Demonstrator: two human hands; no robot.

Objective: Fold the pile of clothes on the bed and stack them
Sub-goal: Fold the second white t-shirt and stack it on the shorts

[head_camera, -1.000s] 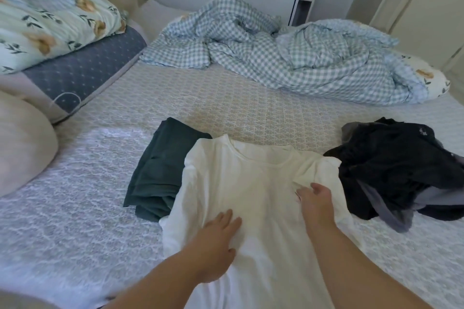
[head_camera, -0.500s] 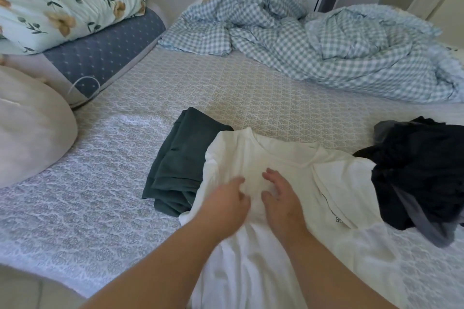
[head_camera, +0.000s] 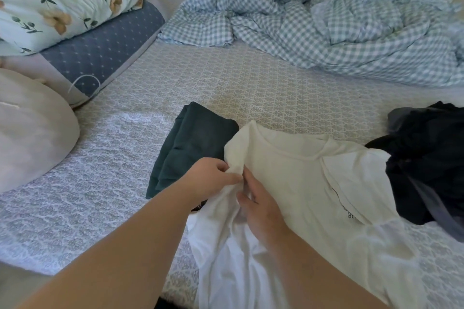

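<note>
A white T-shirt (head_camera: pixel 306 183) lies spread on the bed (head_camera: pixel 226 88), collar away from me, its right sleeve folded inward so small dark print shows. My left hand (head_camera: pixel 209 179) pinches the shirt's left edge near the sleeve. My right hand (head_camera: pixel 261 208) grips the same bunched fabric right beside it. A folded dark green garment (head_camera: pixel 193 148) lies just left of the shirt, partly under its edge. A pile of black and grey clothes (head_camera: pixel 431 160) sits unfolded at the right.
A crumpled blue checked duvet (head_camera: pixel 313 22) covers the far side of the bed. Floral and blue dotted pillows (head_camera: pixel 65 22) are stacked at the far left, with a beige cushion (head_camera: pixel 30 128) nearer. White cupboards stand behind.
Both hands left the middle of the shirt and moved to its left edge, where they now pinch and gather the fabric. The right sleeve was folded in about a second ago.
</note>
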